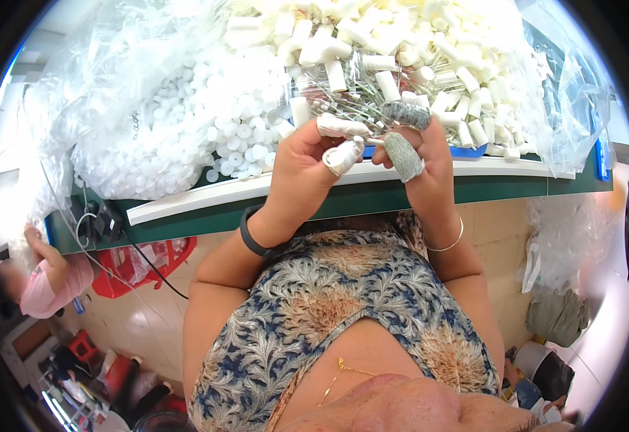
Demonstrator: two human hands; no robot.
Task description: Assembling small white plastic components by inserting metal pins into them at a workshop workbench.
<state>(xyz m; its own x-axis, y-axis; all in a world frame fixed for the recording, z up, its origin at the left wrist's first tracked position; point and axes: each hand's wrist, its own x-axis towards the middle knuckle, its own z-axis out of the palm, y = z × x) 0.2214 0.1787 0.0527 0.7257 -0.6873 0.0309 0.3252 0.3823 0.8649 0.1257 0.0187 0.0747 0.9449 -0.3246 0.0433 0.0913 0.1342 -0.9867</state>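
My left hand [301,169], its thumb and forefinger wrapped in white coverings, is closed in a pinch over the table's near edge. Facing it, my right hand [428,155] is also pinched, with grey knitted covers on thumb and forefinger. The fingertips of both hands nearly meet; something small and thin, pale in colour, shows between them, too small to name. Just beyond lies a bundle of thin metal wires [354,97] mixed with white foam cylinders [388,85]. Left of my hands spread many small translucent white discs [246,133] with centre dimples.
A white strip [206,199] edges the green table [372,196]. Clear plastic bags [84,101] flank the heaps, with a blue tray edge [465,152] by my right hand. Black plugs and cables [102,222] sit at left. Another person [55,277] in pink is beyond a red basket [134,270].
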